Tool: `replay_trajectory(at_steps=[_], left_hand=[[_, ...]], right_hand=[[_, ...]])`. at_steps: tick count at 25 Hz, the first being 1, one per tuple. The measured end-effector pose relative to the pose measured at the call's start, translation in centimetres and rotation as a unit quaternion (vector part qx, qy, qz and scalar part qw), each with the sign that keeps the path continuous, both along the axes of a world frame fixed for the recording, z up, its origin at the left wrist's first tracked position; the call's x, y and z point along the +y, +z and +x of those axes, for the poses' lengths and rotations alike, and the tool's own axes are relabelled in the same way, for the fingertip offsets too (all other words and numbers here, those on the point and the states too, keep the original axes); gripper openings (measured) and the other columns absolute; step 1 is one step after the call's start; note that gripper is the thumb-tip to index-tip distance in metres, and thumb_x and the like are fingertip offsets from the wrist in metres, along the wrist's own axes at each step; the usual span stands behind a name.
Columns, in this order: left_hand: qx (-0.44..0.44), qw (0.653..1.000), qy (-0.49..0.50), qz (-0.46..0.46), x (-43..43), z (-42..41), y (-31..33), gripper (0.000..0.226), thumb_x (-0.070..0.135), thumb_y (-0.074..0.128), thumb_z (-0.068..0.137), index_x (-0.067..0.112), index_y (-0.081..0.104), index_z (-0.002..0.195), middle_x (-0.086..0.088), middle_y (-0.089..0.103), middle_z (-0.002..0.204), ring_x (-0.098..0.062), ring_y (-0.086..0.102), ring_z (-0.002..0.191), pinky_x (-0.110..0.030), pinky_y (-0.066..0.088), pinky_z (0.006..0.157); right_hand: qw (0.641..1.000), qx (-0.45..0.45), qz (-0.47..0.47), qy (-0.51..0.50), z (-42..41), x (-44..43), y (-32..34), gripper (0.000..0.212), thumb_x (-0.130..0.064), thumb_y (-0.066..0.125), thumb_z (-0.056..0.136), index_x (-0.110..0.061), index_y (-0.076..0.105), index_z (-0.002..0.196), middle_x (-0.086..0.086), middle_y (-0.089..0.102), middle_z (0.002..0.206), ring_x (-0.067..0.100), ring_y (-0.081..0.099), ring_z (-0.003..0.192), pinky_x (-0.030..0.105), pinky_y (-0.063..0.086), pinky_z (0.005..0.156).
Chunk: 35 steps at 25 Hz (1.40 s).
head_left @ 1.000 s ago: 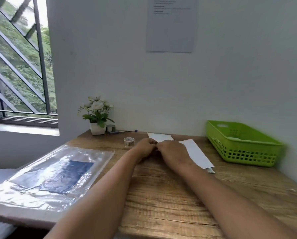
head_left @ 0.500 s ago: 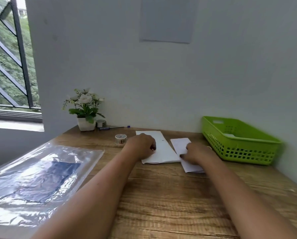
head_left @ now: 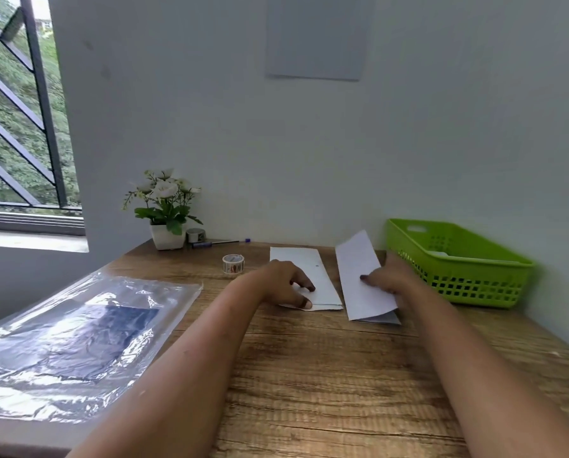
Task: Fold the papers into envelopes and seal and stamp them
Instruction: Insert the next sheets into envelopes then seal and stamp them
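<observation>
Two folded white papers lie at the back of the wooden desk (head_left: pixel 326 375). My left hand (head_left: pixel 284 284) rests with curled fingers on the near end of the left paper (head_left: pixel 313 274), which lies flat. My right hand (head_left: pixel 389 280) pinches the right folded paper (head_left: pixel 359 276) at its right edge, thumb on top; the paper's far end is lifted off the desk and tilted up toward the wall. A small roll of patterned tape (head_left: pixel 233 263) stands left of my left hand.
A green plastic basket (head_left: pixel 455 262) sits at the right against the wall, with something white inside. A potted white flower (head_left: pixel 164 209), a small round container (head_left: pixel 195 235) and a pen (head_left: pixel 220 242) line the back left. A clear plastic bag with dark sheets (head_left: pixel 75 338) covers the left.
My hands have moved apart from the middle. The right hand has drawn the second folded paper rightward and raised its far end, while the left hand stays on the left paper.
</observation>
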<state>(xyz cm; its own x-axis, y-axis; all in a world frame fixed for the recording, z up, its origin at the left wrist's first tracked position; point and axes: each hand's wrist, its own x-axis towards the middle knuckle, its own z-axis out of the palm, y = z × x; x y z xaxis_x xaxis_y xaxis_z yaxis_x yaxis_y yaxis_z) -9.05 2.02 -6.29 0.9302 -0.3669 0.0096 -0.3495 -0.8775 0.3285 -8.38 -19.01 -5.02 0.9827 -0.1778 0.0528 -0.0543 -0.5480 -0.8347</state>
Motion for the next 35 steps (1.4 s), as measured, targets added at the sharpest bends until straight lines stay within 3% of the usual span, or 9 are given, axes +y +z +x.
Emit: replay_trajectory(at_steps=[2,5,7,11,18,24,28,31,35], left_hand=[[-0.056,0.998,-0.012,0.005,0.3,0.1,0.0,0.032,0.030,0.066,0.083,0.025,0.066,0.115,0.004,0.063,0.119,-0.014,0.056,0.111,-0.028,0.045,0.092],[-0.112,0.993,0.000,0.030,0.5,0.4,-0.4,0.015,0.026,0.063,0.084,0.017,0.069,0.095,0.002,0.066,0.104,-0.015,0.060,0.099,-0.029,0.050,0.085],[-0.136,0.990,0.006,0.036,0.5,0.4,-0.8,0.014,0.026,0.061,0.086,0.016,0.067,0.095,0.000,0.066,0.102,-0.016,0.060,0.095,-0.031,0.050,0.084],[-0.218,0.976,0.022,-0.002,0.3,0.4,-1.5,0.016,0.023,0.049,0.093,0.013,0.059,0.099,-0.008,0.065,0.096,-0.026,0.059,0.087,-0.036,0.049,0.073],[-0.336,0.938,0.062,0.066,-1.0,-0.6,-1.1,0.015,0.014,0.043,0.094,0.022,0.046,0.107,-0.002,0.059,0.082,-0.026,0.056,0.071,-0.032,0.034,0.055],[-0.281,0.957,0.037,0.061,-0.8,-0.2,-1.3,0.034,0.014,0.045,0.094,0.031,0.060,0.119,0.000,0.060,0.114,-0.023,0.059,0.101,-0.032,0.042,0.071],[-0.237,0.971,0.029,-0.017,-0.7,0.1,-1.6,0.033,0.021,0.048,0.091,0.025,0.062,0.120,-0.003,0.062,0.120,-0.022,0.056,0.110,-0.030,0.043,0.084],[-0.190,0.978,0.054,-0.059,-0.4,0.0,-1.6,0.036,0.031,0.057,0.088,0.029,0.060,0.124,0.001,0.058,0.129,-0.019,0.050,0.119,-0.032,0.039,0.096],[-0.174,0.980,0.069,-0.074,-0.4,-0.1,-1.5,0.042,0.036,0.063,0.084,0.031,0.059,0.125,0.003,0.056,0.132,-0.018,0.047,0.122,-0.033,0.039,0.098]], right_hand=[[0.993,-0.014,0.121,-0.006,-0.4,-0.4,0.5,0.035,-0.001,0.055,0.092,0.005,0.049,0.125,0.020,0.057,0.120,0.030,0.055,0.095,0.029,0.042,0.058],[0.979,0.004,0.203,0.010,-0.9,-0.9,1.2,0.006,-0.003,0.052,0.093,-0.001,0.057,0.089,0.018,0.058,0.102,0.026,0.054,0.074,0.029,0.040,0.055],[0.970,0.035,0.238,0.037,-1.0,-0.7,1.2,0.013,-0.008,0.055,0.093,-0.009,0.052,0.080,0.014,0.059,0.094,0.024,0.055,0.073,0.032,0.045,0.060],[0.957,0.071,0.264,0.096,-0.6,-0.2,0.8,0.005,-0.015,0.058,0.092,-0.013,0.057,0.088,0.012,0.064,0.100,0.030,0.061,0.093,0.041,0.052,0.076],[0.938,0.094,0.300,0.148,-1.3,-0.4,1.7,0.030,0.000,0.062,0.085,0.003,0.058,0.114,0.017,0.065,0.093,0.027,0.063,0.079,0.036,0.059,0.058],[0.889,0.096,0.391,0.219,-2.7,-3.4,3.7,0.030,0.010,0.046,0.087,0.000,0.063,0.109,0.020,0.062,0.089,0.012,0.061,0.044,0.014,0.051,0.040],[0.903,0.142,0.319,0.248,-2.9,-4.2,3.8,0.021,0.003,0.063,0.062,0.003,0.076,0.078,0.017,0.068,0.086,0.010,0.059,0.044,0.013,0.050,0.039],[0.910,0.160,0.302,0.236,-2.9,-5.0,4.0,0.020,0.004,0.057,0.071,0.003,0.075,0.080,0.014,0.066,0.063,0.008,0.057,0.038,0.013,0.048,0.036],[0.927,0.162,0.248,0.232,-2.1,-5.8,3.4,0.023,0.010,0.054,0.079,0.003,0.076,0.081,0.019,0.066,0.087,0.009,0.060,0.048,0.012,0.051,0.042]])
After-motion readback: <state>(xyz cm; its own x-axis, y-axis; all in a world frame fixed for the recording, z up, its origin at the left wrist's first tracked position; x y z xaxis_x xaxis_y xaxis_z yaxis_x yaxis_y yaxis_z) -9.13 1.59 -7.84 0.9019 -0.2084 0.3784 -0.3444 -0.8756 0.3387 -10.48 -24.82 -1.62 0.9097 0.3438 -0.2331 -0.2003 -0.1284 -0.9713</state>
